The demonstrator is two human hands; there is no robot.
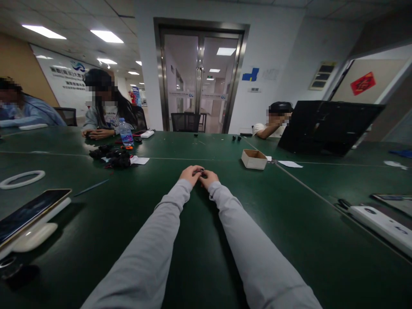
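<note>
Green table (289, 223); both hands (200, 174) together, pinching small dark part (200, 171), too tiny to identify.

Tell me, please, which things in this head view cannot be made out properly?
- Small dark part, head view: too small, mostly covered by left hand and right hand; either grip unclear.
- Cardboard box: its walls hide any contents.
- Phone: cut off by the left edge.
- Black pile: too dark and far to identify.
</note>
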